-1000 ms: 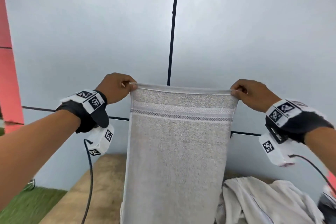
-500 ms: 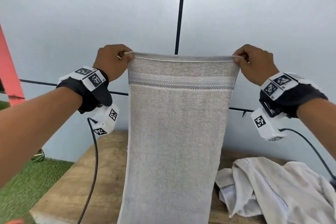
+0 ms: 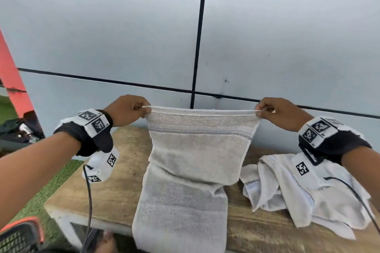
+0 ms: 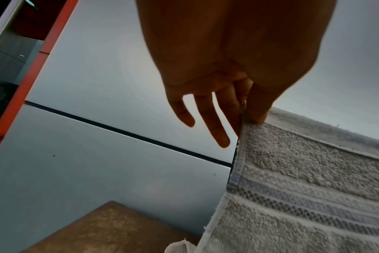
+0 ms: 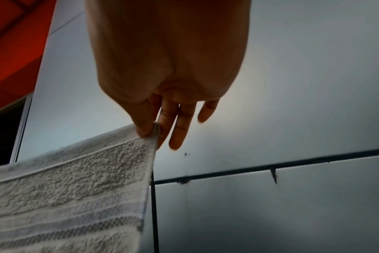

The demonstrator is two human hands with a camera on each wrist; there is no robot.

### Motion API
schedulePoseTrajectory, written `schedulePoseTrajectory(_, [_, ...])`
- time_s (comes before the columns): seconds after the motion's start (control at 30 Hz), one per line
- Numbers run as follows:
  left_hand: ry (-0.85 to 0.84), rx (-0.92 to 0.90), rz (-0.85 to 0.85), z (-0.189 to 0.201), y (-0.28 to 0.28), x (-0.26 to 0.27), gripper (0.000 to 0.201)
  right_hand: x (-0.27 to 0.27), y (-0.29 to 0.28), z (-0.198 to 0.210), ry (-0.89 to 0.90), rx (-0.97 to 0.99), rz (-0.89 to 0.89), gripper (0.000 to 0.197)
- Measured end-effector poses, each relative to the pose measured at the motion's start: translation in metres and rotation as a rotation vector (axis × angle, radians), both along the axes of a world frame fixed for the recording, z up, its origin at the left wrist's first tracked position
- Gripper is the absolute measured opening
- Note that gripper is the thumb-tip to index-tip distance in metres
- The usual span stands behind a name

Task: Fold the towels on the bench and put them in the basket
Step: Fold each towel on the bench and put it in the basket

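Observation:
A grey towel [image 3: 197,146] with a woven stripe hangs stretched between my hands over the wooden bench [image 3: 115,187]. My left hand [image 3: 128,110] pinches its top left corner, thumb against forefinger, as the left wrist view [image 4: 247,113] shows. My right hand [image 3: 276,113] pinches the top right corner [image 5: 150,130] the same way. The towel's lower part lies on the bench and drapes over the front edge, with a fold forming halfway down. A crumpled white towel [image 3: 298,193] lies on the bench at the right. A black mesh basket [image 3: 18,236] with an orange rim peeks in at bottom left.
A grey panelled wall [image 3: 267,37] stands right behind the bench. A red post [image 3: 12,80] rises at the left, with dark items at its foot. Green turf [image 3: 41,195] covers the ground left of the bench. Cables hang from both wrist cameras.
Both hands have come down with the towel's top edge. The lower part has settled onto the bench and a fold has formed across the middle.

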State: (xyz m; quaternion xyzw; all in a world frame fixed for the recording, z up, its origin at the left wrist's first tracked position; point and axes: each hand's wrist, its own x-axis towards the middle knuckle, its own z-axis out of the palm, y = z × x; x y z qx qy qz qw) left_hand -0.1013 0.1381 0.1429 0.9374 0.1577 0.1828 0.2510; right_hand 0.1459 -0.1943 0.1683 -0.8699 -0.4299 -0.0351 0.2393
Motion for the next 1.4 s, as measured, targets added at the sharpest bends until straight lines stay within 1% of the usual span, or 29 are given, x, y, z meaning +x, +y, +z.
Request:
schedulePoseTrajectory(0.07, [-0.036,-0.02,-0.004,0.016,-0.003,-0.006,0.012,-0.009,-0.007,0.019,0.013,0.042,0.008,0.009])
schedulePoseTrajectory(0.13, [-0.101,-0.034,-0.015,0.043,-0.009,-0.014,0.011,-0.022,-0.016,0.047,0.02,0.094,0.038,0.003])
schedulePoseTrajectory(0.17, [-0.146,-0.044,-0.027,0.061,-0.014,-0.02,0.011,-0.03,-0.022,0.065,0.023,0.128,0.055,0.003])
schedulePoseTrajectory(0.23, [-0.213,-0.122,-0.069,0.093,-0.025,-0.033,0.011,-0.047,-0.035,0.097,0.058,0.195,0.083,0.003])
schedulePoseTrajectory(0.3, [-0.204,-0.224,-0.149,0.124,-0.04,-0.052,0.011,-0.067,-0.054,0.126,0.139,0.244,0.112,0.007])
schedulePoseTrajectory(0.33, [-0.185,-0.292,-0.222,0.139,-0.047,-0.064,0.02,-0.079,-0.065,0.14,0.182,0.254,0.135,0.008])
schedulePoseTrajectory(0.37, [-0.155,-0.358,-0.296,0.15,-0.053,-0.075,0.034,-0.09,-0.075,0.15,0.226,0.249,0.169,0.009])
schedulePoseTrajectory(0.4, [-0.127,-0.4,-0.353,0.16,-0.057,-0.087,0.049,-0.1,-0.085,0.159,0.28,0.259,0.208,0.008])
schedulePoseTrajectory(0.43, [-0.102,-0.42,-0.402,0.169,-0.064,-0.098,0.058,-0.111,-0.096,0.167,0.334,0.279,0.247,0.006])
schedulePoseTrajectory(0.47, [-0.076,-0.434,-0.441,0.177,-0.067,-0.106,0.061,-0.119,-0.105,0.175,0.386,0.307,0.283,0.005])
schedulePoseTrajectory(0.5, [-0.061,-0.435,-0.464,0.185,-0.07,-0.113,0.065,-0.125,-0.114,0.184,0.414,0.335,0.309,0.009])
schedulePoseTrajectory(0.57, [-0.068,-0.412,-0.47,0.201,-0.075,-0.122,0.08,-0.131,-0.127,0.198,0.43,0.358,0.35,0.019])
schedulePoseTrajectory(0.6, [-0.082,-0.389,-0.47,0.21,-0.079,-0.126,0.082,-0.133,-0.133,0.206,0.432,0.364,0.375,0.026])
schedulePoseTrajectory(0.63, [-0.1,-0.38,-0.471,0.217,-0.08,-0.127,0.079,-0.133,-0.136,0.213,0.436,0.371,0.4,0.033])
schedulePoseTrajectory(0.7, [-0.133,-0.382,-0.48,0.229,-0.085,-0.128,0.061,-0.134,-0.137,0.225,0.432,0.411,0.419,0.04])
schedulePoseTrajectory(0.73, [-0.15,-0.378,-0.476,0.233,-0.086,-0.127,0.057,-0.133,-0.136,0.229,0.423,0.429,0.412,0.047])
schedulePoseTrajectory(0.8, [-0.175,-0.354,-0.435,0.237,-0.083,-0.121,0.058,-0.13,-0.129,0.23,0.377,0.432,0.363,0.062])
schedulePoseTrajectory(0.83, [-0.171,-0.329,-0.402,0.235,-0.08,-0.116,0.056,-0.126,-0.124,0.227,0.347,0.419,0.322,0.067])
schedulePoseTrajectory(0.87, [-0.166,-0.291,-0.365,0.232,-0.079,-0.11,0.053,-0.121,-0.119,0.223,0.309,0.396,0.274,0.065])
schedulePoseTrajectory(0.9, [-0.155,-0.248,-0.32,0.228,-0.077,-0.104,0.05,-0.115,-0.113,0.217,0.278,0.359,0.221,0.055])
schedulePoseTrajectory(0.93, [-0.139,-0.209,-0.279,0.221,-0.074,-0.095,0.048,-0.108,-0.107,0.209,0.258,0.326,0.173,0.036])
schedulePoseTrajectory(0.97, [-0.125,-0.172,-0.24,0.214,-0.071,-0.087,0.042,-0.102,-0.1,0.2,0.243,0.296,0.139,0.015])
schedulePoseTrajectory(1.0, [-0.116,-0.14,-0.205,0.203,-0.068,-0.077,0.031,-0.095,-0.094,0.189,0.22,0.264,0.099,0.002])
schedulePoseTrajectory(1.03, [-0.115,-0.1,-0.169,0.193,-0.066,-0.068,0.019,-0.086,-0.088,0.179,0.192,0.232,0.065,0.006])
schedulePoseTrajectory(1.07, [-0.117,-0.056,-0.138,0.183,-0.062,-0.058,0.012,-0.075,-0.082,0.168,0.173,0.2,0.035,0.008])
schedulePoseTrajectory(1.17, [-0.141,0.027,-0.061,0.153,-0.044,-0.026,0.013,-0.047,-0.058,0.138,0.16,0.209,-0.021,0.006])
schedulePoseTrajectory(1.27, [-0.19,0.079,0.024,0.133,-0.026,0.002,0.015,-0.02,-0.032,0.118,0.114,0.245,-0.061,0.003])
schedulePoseTrajectory(1.33, [-0.247,0.103,0.084,0.127,-0.015,0.019,0.011,-0.006,-0.014,0.113,0.076,0.289,-0.079,0.004])
schedulePoseTrajectory(1.4, [-0.308,0.141,0.141,0.128,-0.007,0.033,0.012,0.006,0.002,0.114,0.022,0.323,-0.094,0.002])
